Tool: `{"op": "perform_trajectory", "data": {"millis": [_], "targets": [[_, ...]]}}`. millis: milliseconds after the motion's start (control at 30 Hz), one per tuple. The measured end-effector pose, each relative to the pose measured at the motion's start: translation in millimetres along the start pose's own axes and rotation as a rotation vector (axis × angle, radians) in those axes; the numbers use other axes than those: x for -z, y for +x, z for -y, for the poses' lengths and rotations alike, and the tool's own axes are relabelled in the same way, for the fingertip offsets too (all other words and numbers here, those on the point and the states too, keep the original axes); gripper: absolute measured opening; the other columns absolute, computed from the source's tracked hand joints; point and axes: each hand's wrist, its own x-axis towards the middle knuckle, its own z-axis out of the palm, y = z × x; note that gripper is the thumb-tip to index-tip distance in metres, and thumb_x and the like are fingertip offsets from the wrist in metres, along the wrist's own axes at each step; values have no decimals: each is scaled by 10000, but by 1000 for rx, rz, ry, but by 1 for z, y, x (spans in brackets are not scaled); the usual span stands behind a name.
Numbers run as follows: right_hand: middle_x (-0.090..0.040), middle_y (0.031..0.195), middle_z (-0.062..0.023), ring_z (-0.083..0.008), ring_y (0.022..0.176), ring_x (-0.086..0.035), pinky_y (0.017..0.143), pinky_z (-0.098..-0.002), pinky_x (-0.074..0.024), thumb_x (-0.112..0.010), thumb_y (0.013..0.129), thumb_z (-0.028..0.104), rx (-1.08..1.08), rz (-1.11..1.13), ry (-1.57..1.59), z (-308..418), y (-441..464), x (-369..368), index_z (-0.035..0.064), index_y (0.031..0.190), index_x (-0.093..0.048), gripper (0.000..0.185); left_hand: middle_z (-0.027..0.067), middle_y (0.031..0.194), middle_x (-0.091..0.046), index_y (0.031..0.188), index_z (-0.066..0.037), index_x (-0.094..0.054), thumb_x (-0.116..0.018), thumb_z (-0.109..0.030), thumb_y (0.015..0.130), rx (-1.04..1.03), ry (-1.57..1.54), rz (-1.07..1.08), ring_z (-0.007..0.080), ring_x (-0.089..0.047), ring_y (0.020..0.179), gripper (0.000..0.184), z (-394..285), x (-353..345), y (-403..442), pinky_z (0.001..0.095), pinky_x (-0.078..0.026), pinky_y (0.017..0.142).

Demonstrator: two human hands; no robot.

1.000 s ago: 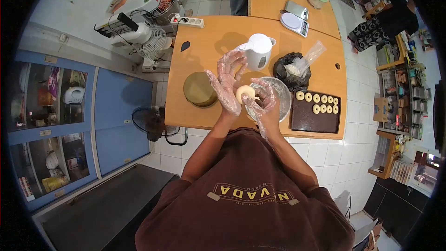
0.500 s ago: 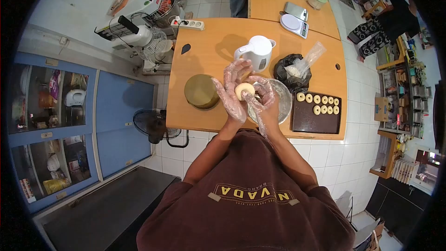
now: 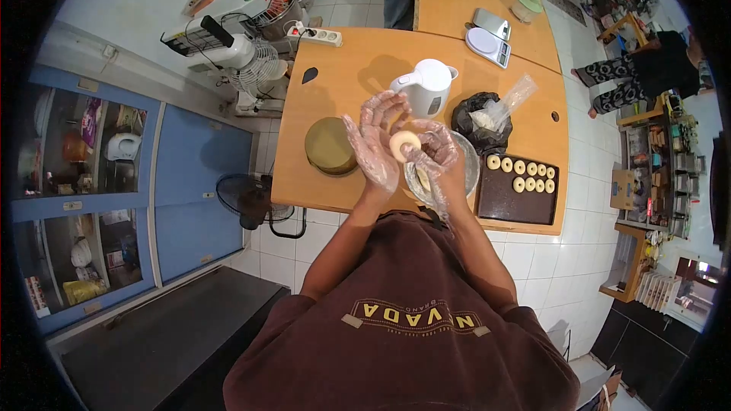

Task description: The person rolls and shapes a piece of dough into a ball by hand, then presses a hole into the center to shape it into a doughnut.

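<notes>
Both hands wear clear plastic gloves. A pale ring of dough (image 3: 403, 144) sits between them, its small hole facing up toward me. My right hand (image 3: 442, 158) pinches it, the thumb pressed on its near side. Palm up, my left hand (image 3: 373, 144) stays open beside the ring with its fingers spread and slightly curved; whether it touches the dough is unclear. Below my right hand, partly covered by it, stands a bowl (image 3: 469, 175) with some dough inside. To the right lies a dark baking tray (image 3: 518, 207) bearing several dough rings (image 3: 519, 167) in two rows.
A white electric kettle (image 3: 432, 85) stands just beyond my hands. Beside it is a black plastic bag (image 3: 466, 118) with a clear bag of white powder. A round olive-coloured container (image 3: 330, 146) sits left. Farther back are a kitchen scale (image 3: 487, 46) and power strip (image 3: 318, 35). Two other people stand nearby.
The dough ring has turned a little in my right hand's fingers. The whole view has shifted slightly; my left hand keeps its open shape.
</notes>
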Motion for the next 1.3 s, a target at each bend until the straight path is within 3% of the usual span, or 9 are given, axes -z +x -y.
{"op": "perform_trajectory", "data": {"millis": [200, 367, 533, 667, 733, 867, 1000, 1033, 1300], "targets": [[-689, 1096, -64, -126, 1024, -669, 893, -278, -549, -767, 917, 4, 77, -8, 59, -12, -3, -19, 30, 1297, -602, 416, 181, 1368, -590, 1410, -22, -492, -164, -755, 1035, -45, 10, -76, 293, -533, 1305, 887, 1, -9, -16, 474, -380, 1181], [-681, 1112, -60, -102, 996, -655, 838, -258, -531, -782, 895, 10, 47, 129, -179, -14, -5, -13, 26, 1321, -600, 464, 185, 1370, -591, 1402, -16, -500, -180, -736, 1044, -141, 21, -115, 292, -533, 1316, 865, -15, 8, -1, 479, -387, 1174], [-665, 993, -26, -100, 916, -624, 791, -269, -478, -799, 892, 78, 2, 239, -348, -13, -4, -2, 73, 1324, -605, 474, 186, 1357, -604, 1388, -11, -516, -174, -724, 1050, 0, 101, -69, 300, -543, 1300, 860, -31, 18, 7, 484, -388, 1172], [-684, 1060, -40, -108, 978, -641, 810, -258, -492, -778, 913, 51, -57, 105, -100, -15, -5, 0, 59, 1322, -599, 447, 154, 1354, -610, 1368, -34, -533, -127, -693, 1070, 93, 70, 74, 259, -536, 1303, 829, -17, 17, -5, 431, -344, 1184], [-691, 1100, -48, -116, 1021, -651, 835, -259, -509, -764, 926, 34, -68, -48, 100, -17, -7, -6, 49, 1321, -594, 430, 168, 1371, -596, 1394, -13, -513, -113, -716, 1055, 61, 184, 107, 286, -536, 1311, 876, -9, 4, -16, 468, -365, 1180], [-695, 1144, -57, -134, 1079, -660, 902, -282, -533, -756, 934, 14, -38, -75, 107, -18, -21, -7, 30, 1330, -582, 433, 171, 1393, -578, 1405, -4, -500, -95, -732, 1044, 26, 205, 73, 301, -530, 1317, 908, 7, -7, -25, 488, -376, 1179], [-675, 1194, -80, -139, 1105, -652, 915, -280, -538, -760, 930, 13, -70, -2, -46, -21, -29, 11, 22, 1357, -558, 473, 169, 1275, -613, 1316, -3, -525, -150, -765, 1029, -13, 53, -38, 291, -589, 1204, 896, 13, -6, -17, 477, -436, 1130], [-668, 1207, -86, -141, 1096, -656, 912, -288, -548, -768, 926, 18, -87, -10, 25, -18, -30, 14, 21, 1374, -544, 500, 168, 1167, -645, 1279, 2, -531, -172, -773, 1025, 10, 52, -68, 287, -632, 1107, 891, 12, -10, -18, 462, -475, 1084], [-663, 1252, -117, -157, 1129, -649, 951, -301, -555, -775, 921, 12, -76, -122, 156, -4, -34, 27, 18, 1421, -492, 575, 138, 990, -686, 1243, 4, -540, -114, -793, 1012, 60, 320, 136, 218, -665, 943, 933, 30, -23, -36, 351, -535, 901]]}}
